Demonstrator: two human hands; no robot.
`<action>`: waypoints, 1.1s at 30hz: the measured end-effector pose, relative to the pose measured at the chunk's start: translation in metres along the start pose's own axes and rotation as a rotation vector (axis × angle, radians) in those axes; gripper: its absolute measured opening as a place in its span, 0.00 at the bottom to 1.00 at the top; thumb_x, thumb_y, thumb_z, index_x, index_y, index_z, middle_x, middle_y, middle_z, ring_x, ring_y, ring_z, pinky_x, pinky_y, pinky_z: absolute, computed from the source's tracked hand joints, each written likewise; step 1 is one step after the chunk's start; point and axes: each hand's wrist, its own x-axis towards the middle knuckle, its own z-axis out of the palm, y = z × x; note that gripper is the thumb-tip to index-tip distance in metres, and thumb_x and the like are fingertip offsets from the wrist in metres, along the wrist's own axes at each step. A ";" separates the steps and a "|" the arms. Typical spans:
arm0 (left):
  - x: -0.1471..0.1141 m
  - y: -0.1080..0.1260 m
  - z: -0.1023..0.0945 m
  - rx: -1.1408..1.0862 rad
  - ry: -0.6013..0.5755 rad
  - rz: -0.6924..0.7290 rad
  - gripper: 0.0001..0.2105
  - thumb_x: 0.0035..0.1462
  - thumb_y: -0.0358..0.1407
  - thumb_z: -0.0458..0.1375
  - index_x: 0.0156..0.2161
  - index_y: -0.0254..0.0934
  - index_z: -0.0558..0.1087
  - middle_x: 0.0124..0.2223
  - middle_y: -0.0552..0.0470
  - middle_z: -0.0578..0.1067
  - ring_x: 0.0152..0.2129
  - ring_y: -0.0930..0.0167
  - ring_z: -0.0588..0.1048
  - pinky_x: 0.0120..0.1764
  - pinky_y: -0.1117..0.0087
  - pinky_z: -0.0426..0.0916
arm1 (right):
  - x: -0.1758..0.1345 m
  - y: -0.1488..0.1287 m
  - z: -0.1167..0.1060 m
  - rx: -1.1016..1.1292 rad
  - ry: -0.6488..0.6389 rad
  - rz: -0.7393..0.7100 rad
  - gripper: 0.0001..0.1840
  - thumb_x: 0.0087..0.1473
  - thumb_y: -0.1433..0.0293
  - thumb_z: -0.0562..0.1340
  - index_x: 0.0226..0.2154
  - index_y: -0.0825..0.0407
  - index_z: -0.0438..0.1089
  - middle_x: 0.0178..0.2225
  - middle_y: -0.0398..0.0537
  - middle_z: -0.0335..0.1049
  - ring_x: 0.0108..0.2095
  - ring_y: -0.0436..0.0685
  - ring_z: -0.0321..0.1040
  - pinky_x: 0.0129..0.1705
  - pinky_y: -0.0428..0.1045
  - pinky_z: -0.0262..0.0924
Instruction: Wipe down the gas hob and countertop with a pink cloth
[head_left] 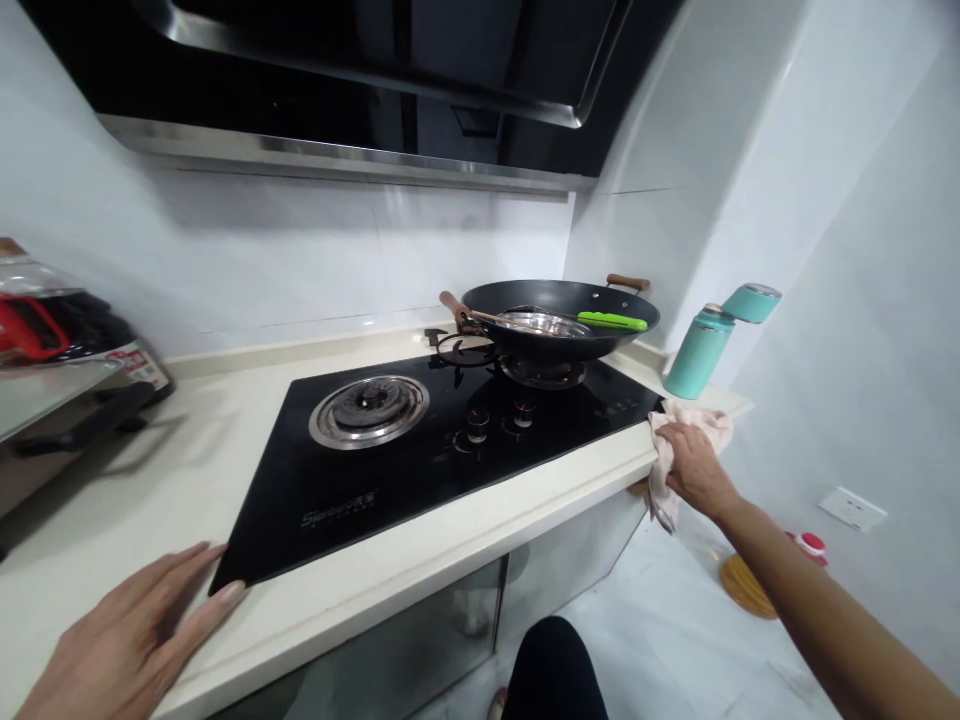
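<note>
My right hand [691, 462] presses a pale pink cloth [712, 425] onto the counter's right end, and part of the cloth hangs over the front edge. My left hand [142, 620] rests with fingers apart at the near left corner of the black glass gas stove [300, 475], holding nothing. The stove's left burner [369, 412] is uncovered, with two knobs [478, 426] beside it. Over the right burner sits a black wok [517, 295] with wooden handles. A steel dish and a green-handled utensil [613, 320] lie in the wok. Just behind the cloth stands a teal bottle [700, 355], lid tipped open.
A black range hood [360, 80] hangs low above the stove. At left are a dark appliance [67, 420] and a large red-handled bottle [52, 330]. A black pan support [465, 349] lies behind the stove's middle. A red-capped container [810, 544] is on the floor at right.
</note>
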 end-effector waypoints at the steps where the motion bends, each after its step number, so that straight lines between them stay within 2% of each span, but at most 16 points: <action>1: 0.000 0.006 -0.004 0.005 -0.006 0.001 0.32 0.56 0.62 0.52 0.53 0.40 0.77 0.55 0.44 0.79 0.54 0.52 0.76 0.63 0.50 0.66 | 0.000 -0.009 -0.001 -0.018 0.001 -0.001 0.35 0.42 0.73 0.59 0.56 0.57 0.61 0.52 0.65 0.64 0.56 0.74 0.58 0.57 0.68 0.55; 3: -0.001 0.019 -0.012 0.017 -0.024 0.001 0.33 0.57 0.62 0.52 0.54 0.37 0.76 0.56 0.42 0.78 0.56 0.52 0.74 0.63 0.50 0.65 | 0.001 -0.036 -0.002 -0.043 -0.006 -0.016 0.34 0.42 0.73 0.60 0.56 0.56 0.61 0.52 0.65 0.63 0.55 0.74 0.58 0.58 0.67 0.55; 6: -0.005 0.033 -0.022 0.035 -0.060 0.001 0.32 0.62 0.59 0.51 0.57 0.34 0.74 0.59 0.40 0.76 0.60 0.53 0.70 0.64 0.50 0.62 | 0.005 -0.099 -0.006 -0.030 -0.018 -0.070 0.35 0.44 0.74 0.62 0.56 0.55 0.60 0.53 0.64 0.63 0.54 0.73 0.59 0.59 0.67 0.54; 10: -0.010 0.042 -0.027 0.019 -0.076 -0.008 0.32 0.65 0.58 0.49 0.59 0.33 0.73 0.61 0.39 0.74 0.61 0.53 0.69 0.64 0.50 0.61 | 0.017 -0.215 -0.008 0.027 -0.035 -0.163 0.37 0.42 0.73 0.69 0.56 0.53 0.62 0.52 0.63 0.66 0.53 0.74 0.60 0.57 0.66 0.54; 13: -0.011 0.042 -0.027 -0.026 -0.036 -0.032 0.32 0.63 0.60 0.50 0.58 0.37 0.75 0.60 0.41 0.75 0.60 0.53 0.70 0.63 0.49 0.63 | 0.027 -0.308 -0.006 0.102 -0.023 -0.237 0.37 0.43 0.65 0.75 0.54 0.53 0.65 0.51 0.59 0.69 0.53 0.72 0.62 0.59 0.65 0.53; 16: -0.014 0.049 -0.032 -0.136 0.083 -0.018 0.29 0.62 0.59 0.53 0.53 0.38 0.77 0.58 0.41 0.76 0.56 0.54 0.74 0.61 0.50 0.66 | 0.039 -0.387 -0.003 0.143 0.051 -0.371 0.26 0.54 0.64 0.69 0.54 0.52 0.67 0.49 0.56 0.71 0.53 0.69 0.64 0.59 0.64 0.54; 19: -0.034 0.074 -0.040 -0.307 0.310 0.053 0.19 0.65 0.51 0.56 0.46 0.39 0.79 0.52 0.43 0.79 0.51 0.58 0.77 0.57 0.53 0.70 | 0.056 -0.442 -0.011 0.167 0.026 -0.529 0.19 0.60 0.66 0.64 0.53 0.53 0.67 0.47 0.55 0.71 0.48 0.66 0.66 0.56 0.62 0.59; 20: -0.047 0.086 -0.040 -0.376 0.371 0.069 0.15 0.66 0.47 0.55 0.44 0.40 0.79 0.49 0.45 0.80 0.49 0.60 0.78 0.55 0.55 0.72 | 0.061 -0.454 -0.016 0.176 -0.002 -0.577 0.19 0.60 0.67 0.64 0.53 0.54 0.67 0.47 0.55 0.71 0.47 0.66 0.67 0.55 0.62 0.60; 22: -0.077 0.115 -0.032 -0.532 0.403 0.094 0.10 0.68 0.38 0.53 0.44 0.41 0.78 0.45 0.48 0.81 0.45 0.65 0.79 0.50 0.61 0.75 | 0.072 -0.467 -0.028 0.208 -0.070 -0.648 0.21 0.59 0.66 0.65 0.53 0.55 0.67 0.48 0.56 0.70 0.46 0.66 0.67 0.54 0.61 0.62; 25: -0.127 0.151 0.003 -0.720 0.439 0.094 0.07 0.65 0.35 0.58 0.46 0.42 0.74 0.44 0.48 0.80 0.44 0.66 0.79 0.46 0.65 0.76 | 0.079 -0.468 -0.043 0.286 -0.147 -0.693 0.32 0.53 0.64 0.71 0.56 0.58 0.65 0.52 0.59 0.68 0.51 0.67 0.65 0.57 0.61 0.61; 27: -0.151 0.164 0.032 -0.799 0.464 -0.104 0.07 0.62 0.36 0.60 0.45 0.42 0.73 0.46 0.47 0.78 0.46 0.65 0.78 0.46 0.64 0.75 | 0.079 -0.462 -0.048 0.325 -0.174 -0.718 0.39 0.50 0.64 0.74 0.59 0.58 0.62 0.56 0.61 0.66 0.55 0.68 0.63 0.60 0.61 0.60; 29: -0.161 0.170 0.059 -0.887 0.446 -0.390 0.15 0.57 0.42 0.64 0.47 0.40 0.72 0.49 0.44 0.76 0.49 0.62 0.76 0.47 0.61 0.75 | 0.076 -0.456 -0.049 0.347 -0.186 -0.738 0.42 0.50 0.66 0.74 0.62 0.57 0.60 0.59 0.62 0.65 0.59 0.69 0.61 0.62 0.62 0.58; 31: -0.157 0.174 0.078 -0.998 0.389 -0.628 0.27 0.47 0.48 0.68 0.50 0.38 0.71 0.53 0.40 0.74 0.52 0.56 0.74 0.49 0.57 0.74 | 0.073 -0.452 -0.047 0.370 -0.184 -0.748 0.42 0.51 0.68 0.73 0.64 0.55 0.58 0.62 0.62 0.63 0.62 0.69 0.59 0.65 0.63 0.55; 33: -0.144 0.178 0.085 -1.164 0.278 -0.723 0.35 0.38 0.50 0.71 0.52 0.36 0.70 0.54 0.38 0.74 0.53 0.54 0.74 0.51 0.55 0.72 | 0.071 -0.451 -0.044 0.396 -0.173 -0.754 0.42 0.52 0.69 0.72 0.65 0.52 0.58 0.65 0.61 0.61 0.65 0.69 0.56 0.68 0.64 0.51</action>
